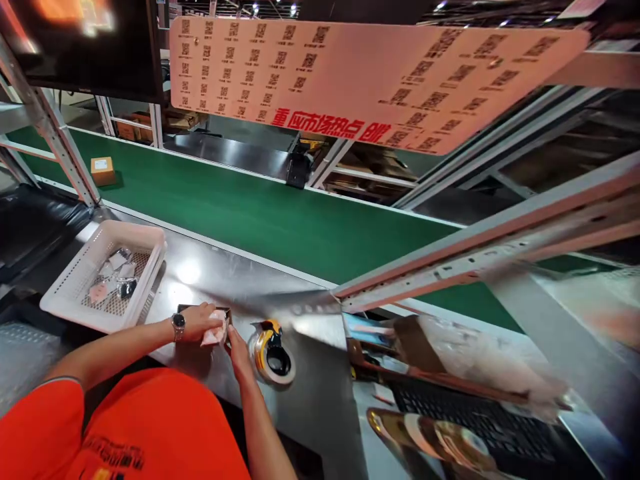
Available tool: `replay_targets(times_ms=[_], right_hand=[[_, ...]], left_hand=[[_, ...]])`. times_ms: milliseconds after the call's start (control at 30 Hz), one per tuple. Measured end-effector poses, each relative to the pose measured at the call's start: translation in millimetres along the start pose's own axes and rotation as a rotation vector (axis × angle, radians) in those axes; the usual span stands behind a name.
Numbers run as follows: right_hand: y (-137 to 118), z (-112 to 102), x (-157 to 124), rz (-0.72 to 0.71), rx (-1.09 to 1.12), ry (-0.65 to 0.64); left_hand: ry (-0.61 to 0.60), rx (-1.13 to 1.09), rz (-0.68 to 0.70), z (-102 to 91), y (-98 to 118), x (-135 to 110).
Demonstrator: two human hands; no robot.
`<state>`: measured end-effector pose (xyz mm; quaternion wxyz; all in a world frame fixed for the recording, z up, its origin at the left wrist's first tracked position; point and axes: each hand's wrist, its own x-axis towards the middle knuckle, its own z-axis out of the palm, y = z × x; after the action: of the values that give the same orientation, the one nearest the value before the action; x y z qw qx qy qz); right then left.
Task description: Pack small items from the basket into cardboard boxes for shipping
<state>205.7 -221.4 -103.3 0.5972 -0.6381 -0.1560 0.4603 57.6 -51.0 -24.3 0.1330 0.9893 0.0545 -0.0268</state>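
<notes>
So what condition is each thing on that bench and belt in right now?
small box: open, on the metal table.
pink packet: pressed into the box by the left hand and right hand.
tape dispenser: lying untouched.
white basket: holding a few packets.
cardboard parcel: closed, on the green belt.

Bright overhead lighting puts a white glare spot on the steel bench (240,280), just right of the white basket (150,243). Far right of the basket, the frame rail (480,257) and keyboard (475,420) smear with motion blur, perhaps also lens stretch. Straight edges bow near the borders.
</notes>
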Motion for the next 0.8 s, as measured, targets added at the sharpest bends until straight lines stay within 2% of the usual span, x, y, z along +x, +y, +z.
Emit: replay_targets(times_ms=[100, 233, 400, 500, 567, 667, 733, 800], right_hand=[[0.1, 5.0, 1.3, 0.038, 0.001, -0.001], [-2.9, 8.6, -1.0, 0.055, -0.01, -0.007], [-11.6, 14.0, -3.6, 0.034, -0.003, -0.017], [-13.8, 15.1, -5.9, 0.019, -0.092, 0.038], [-14.4, 13.3, -11.0, -0.06, -0.232, 0.159], [-19.1, 10.0, -23.7, -0.33, -0.494, 0.329], [-26.4, 11.3, -31.4, -0.507, -0.654, 0.292], [-35.9, 17.5, -34.4, -0.597, -0.786, 0.128]], left_hand=[[-0.034, 0.104, 0.112, -4.6, -5.9, -3.4], [-0.067, 0.118, 0.216, -14.1, -15.9, -6.9], [-0.04, 0.059, 0.228, -28.2, -24.9, -14.7], [-0.02, 0.01, 0.205, -34.6, -30.9, -20.8], [0.005, -0.014, 0.154, -37.9, -35.5, -27.2], [0.05, -0.046, 0.093, -41.3, -41.3, -42.6], [0.051, -0.059, 0.087, -40.7, -43.0, -54.8], [0.028, -0.068, 0.106, -36.0, -42.5, -64.3]])
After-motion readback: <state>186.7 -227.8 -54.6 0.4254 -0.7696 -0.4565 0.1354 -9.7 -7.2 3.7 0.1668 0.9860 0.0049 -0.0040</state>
